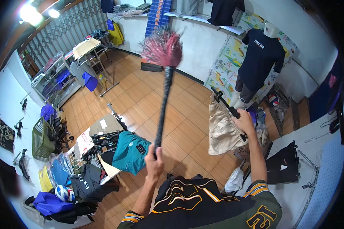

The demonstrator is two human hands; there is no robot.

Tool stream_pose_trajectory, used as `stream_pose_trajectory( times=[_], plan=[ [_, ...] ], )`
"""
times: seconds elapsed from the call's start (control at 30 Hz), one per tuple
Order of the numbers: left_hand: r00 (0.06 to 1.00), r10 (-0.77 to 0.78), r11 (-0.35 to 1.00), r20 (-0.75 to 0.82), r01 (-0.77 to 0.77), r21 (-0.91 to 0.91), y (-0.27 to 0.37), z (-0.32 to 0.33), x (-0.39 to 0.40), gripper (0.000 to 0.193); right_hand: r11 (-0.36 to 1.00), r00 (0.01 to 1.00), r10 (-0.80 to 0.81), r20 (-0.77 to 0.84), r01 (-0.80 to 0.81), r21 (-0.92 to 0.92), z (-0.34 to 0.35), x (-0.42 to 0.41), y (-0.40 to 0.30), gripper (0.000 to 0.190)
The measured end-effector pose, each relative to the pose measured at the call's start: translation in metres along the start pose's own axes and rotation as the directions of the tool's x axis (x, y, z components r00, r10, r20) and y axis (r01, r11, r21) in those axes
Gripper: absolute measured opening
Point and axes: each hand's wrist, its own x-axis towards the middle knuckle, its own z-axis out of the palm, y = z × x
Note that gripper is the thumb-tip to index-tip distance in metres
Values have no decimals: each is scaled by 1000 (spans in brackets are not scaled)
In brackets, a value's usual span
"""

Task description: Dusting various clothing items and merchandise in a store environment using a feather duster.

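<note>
My left hand [154, 163] grips the black handle of a feather duster [162, 51]. The duster points away from me, and its pink and dark feathers are blurred at the top. My right hand [243, 121] holds a black clip hanger [225, 101] by its bar. From that hanger hang beige shorts [220, 126] with a gathered waist, over the tiled floor to my right. Teal shorts [130, 151] with a dark tag lie close to my left hand, at the edge of a rack of clothes.
A dressed mannequin [261, 60] stands at the far right. Left of me are a green plastic basket [41, 138], a ball [62, 192] and dark shorts [89, 180]. Black shorts [282, 166] hang on the right wall. A folding table [87, 47] and glass display case [66, 88] stand farther back.
</note>
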Motion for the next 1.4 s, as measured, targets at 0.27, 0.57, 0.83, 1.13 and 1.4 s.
stream_pose_trajectory(
  times=[0.27,0.57,0.83,1.13,1.4],
  plan=[
    [848,-280,773,450,-79,630,-48,-21,-33,34,940,991,26,-128,20,341,21,17,-18,29],
    [987,-10,983,161,-20,185,-7,-24,-17,25,879,987,90,-132,-16,477,54,44,-10,31],
    [887,-313,761,340,20,649,-81,-56,-42,30,879,972,94,-215,20,477,44,56,-63,29],
    [999,-44,992,-22,47,114,-15,-30,-3,17,812,992,66,-109,11,584,67,60,-78,24],
    [762,-570,634,309,168,755,-170,-52,-63,32,553,996,-86,3,45,832,70,41,-134,8]
  ],
)
